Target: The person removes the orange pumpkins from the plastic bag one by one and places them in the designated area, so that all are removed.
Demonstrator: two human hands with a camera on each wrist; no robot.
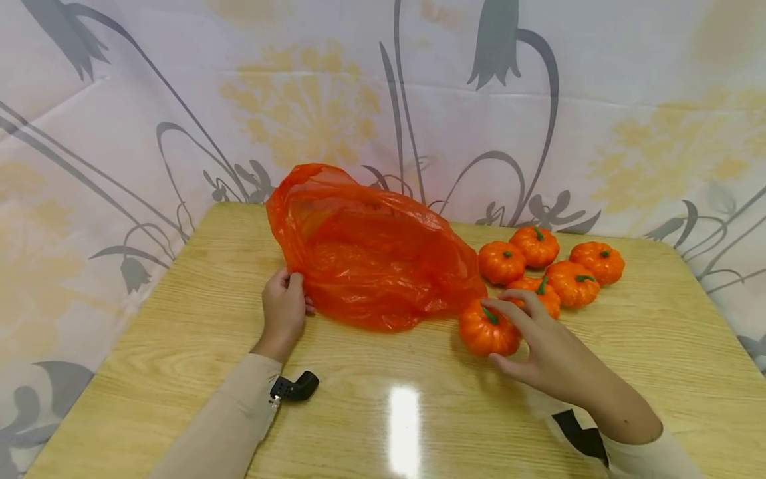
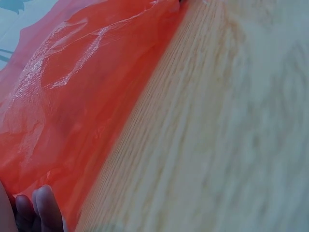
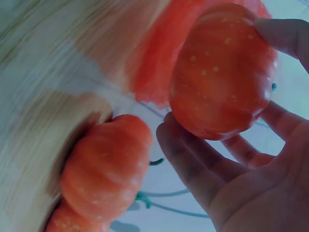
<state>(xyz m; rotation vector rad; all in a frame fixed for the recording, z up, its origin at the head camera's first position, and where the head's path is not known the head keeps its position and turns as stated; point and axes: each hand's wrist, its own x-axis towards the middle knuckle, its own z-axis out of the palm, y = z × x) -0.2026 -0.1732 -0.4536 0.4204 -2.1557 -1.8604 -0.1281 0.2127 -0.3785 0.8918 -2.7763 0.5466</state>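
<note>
My left hand [image 1: 284, 307] grips the near left edge of a translucent orange-red plastic bag [image 1: 371, 293], its mouth spread open toward me. In the left wrist view, fingertips [image 2: 47, 205] show against the bag's side. My right hand [image 1: 553, 352] holds a small orange pumpkin [image 1: 487, 332] with a green stem, at the bag's right end. Seen from the right wrist, the thumb and fingers span this pumpkin [image 3: 222, 72], which looks raised off the table. Several similar pumpkins [image 1: 572, 285] sit in a cluster just beyond the right hand.
The wooden table [image 1: 359, 386] carries the bag and the pumpkins, with a bright light reflection near its front. Behind and on both sides hangs a pale cloth [image 1: 335, 100] printed with grey and yellow flowers. A black strap-like device [image 1: 295, 387] is on the left wrist.
</note>
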